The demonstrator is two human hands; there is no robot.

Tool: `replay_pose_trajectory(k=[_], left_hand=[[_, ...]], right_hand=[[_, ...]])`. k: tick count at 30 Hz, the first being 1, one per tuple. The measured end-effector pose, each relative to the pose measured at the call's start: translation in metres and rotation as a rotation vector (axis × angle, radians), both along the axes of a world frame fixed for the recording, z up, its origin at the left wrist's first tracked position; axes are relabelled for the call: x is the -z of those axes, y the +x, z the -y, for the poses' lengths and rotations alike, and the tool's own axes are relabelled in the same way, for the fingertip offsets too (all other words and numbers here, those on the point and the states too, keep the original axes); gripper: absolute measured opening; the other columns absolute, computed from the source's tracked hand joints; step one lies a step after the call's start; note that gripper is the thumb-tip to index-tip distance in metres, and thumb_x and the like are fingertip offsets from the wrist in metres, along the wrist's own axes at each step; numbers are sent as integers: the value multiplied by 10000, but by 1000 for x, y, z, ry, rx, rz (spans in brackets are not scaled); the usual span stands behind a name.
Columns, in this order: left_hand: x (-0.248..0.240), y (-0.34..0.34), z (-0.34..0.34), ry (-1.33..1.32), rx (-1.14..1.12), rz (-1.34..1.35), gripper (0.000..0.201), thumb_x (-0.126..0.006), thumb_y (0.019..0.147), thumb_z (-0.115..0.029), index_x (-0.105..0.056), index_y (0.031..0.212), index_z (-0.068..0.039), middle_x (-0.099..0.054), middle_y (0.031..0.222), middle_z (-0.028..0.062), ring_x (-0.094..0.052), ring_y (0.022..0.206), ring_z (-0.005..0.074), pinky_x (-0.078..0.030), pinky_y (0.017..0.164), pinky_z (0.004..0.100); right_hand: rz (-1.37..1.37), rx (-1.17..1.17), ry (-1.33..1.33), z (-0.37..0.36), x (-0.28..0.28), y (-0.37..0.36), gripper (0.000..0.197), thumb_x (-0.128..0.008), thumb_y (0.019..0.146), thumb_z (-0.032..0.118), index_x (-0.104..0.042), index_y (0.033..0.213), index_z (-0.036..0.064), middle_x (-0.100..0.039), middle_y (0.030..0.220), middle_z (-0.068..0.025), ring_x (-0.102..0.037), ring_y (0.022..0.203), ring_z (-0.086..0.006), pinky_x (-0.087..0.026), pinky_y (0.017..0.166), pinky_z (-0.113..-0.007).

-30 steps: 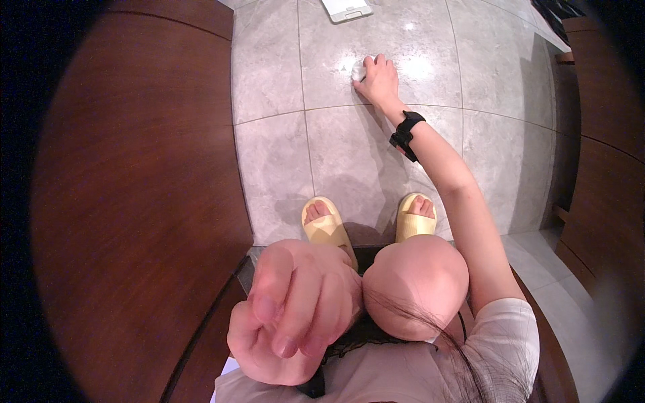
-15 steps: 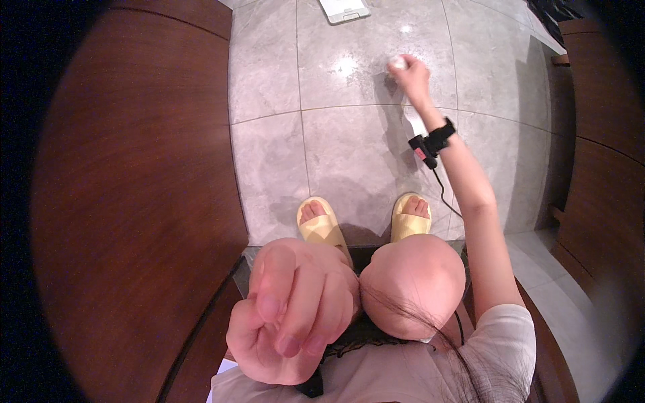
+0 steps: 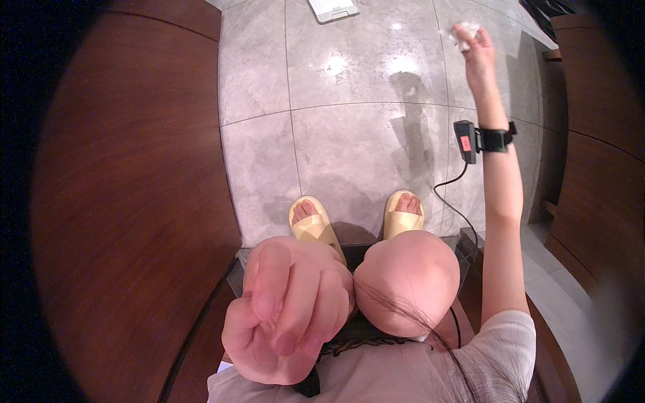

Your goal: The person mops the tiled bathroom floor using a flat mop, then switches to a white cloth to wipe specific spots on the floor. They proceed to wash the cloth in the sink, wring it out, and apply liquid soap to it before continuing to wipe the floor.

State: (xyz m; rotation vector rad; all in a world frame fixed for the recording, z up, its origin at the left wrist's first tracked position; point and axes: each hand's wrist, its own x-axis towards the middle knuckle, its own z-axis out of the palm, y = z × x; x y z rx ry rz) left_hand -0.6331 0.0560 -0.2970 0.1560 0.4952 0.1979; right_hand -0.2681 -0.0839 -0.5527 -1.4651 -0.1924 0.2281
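Note:
My right hand (image 3: 480,55) is stretched out far to the right, closed on a crumpled white tissue (image 3: 468,31) held above the floor. A black strapped device (image 3: 494,140) with a cable sits on that wrist. Close to the camera, my left hand (image 3: 285,312) is raised in front of my left knee, its fingers curled in and the thumb against them. Nothing shows between those fingers; the palm is hidden.
Yellow slippers (image 3: 310,225) are on my feet on the grey tiled floor (image 3: 356,144). A flat white device (image 3: 334,9) lies at the far edge. Dark wooden panels stand at the left (image 3: 141,168) and right (image 3: 605,181). A black bag (image 3: 545,17) is at the far right.
My right hand has swung right and farther away with the white tissue, which now looks looser and more spread out. My left hand keeps its curled pose.

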Motion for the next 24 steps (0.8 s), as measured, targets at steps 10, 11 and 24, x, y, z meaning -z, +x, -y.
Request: replay_pose_trajectory(k=[10, 11, 24], left_hand=[[0, 11, 5, -50, -11, 173, 101, -526, 790, -190, -515, 695, -155, -562, 556, -35, -506, 458, 110, -335, 419, 215], [-2, 10, 4, -57, -21, 169, 102, -529, 790, -194, -515, 695, -158, -563, 555, -37, -511, 459, 108, -334, 419, 212], [5, 10, -13, -34, 39, 190, 129, -494, 832, -204, -496, 713, -154, -527, 532, -48, -462, 438, 105, -333, 433, 209]], right_hand=[[491, 127, -888, -4, 112, -40, 186, -594, 716, 77, -630, 898, 63, -619, 875, -135, -592, 809, -317, -468, 736, -376], [495, 123, -881, -5, 115, -43, 180, -587, 720, 72, -630, 895, 64, -616, 882, -129, -590, 816, -313, -468, 736, -376], [377, -420, -868, -5, 97, -105, 266, -483, 844, 189, -637, 1028, 73, -496, 1248, -133, -521, 1075, -287, -427, 899, -344]])
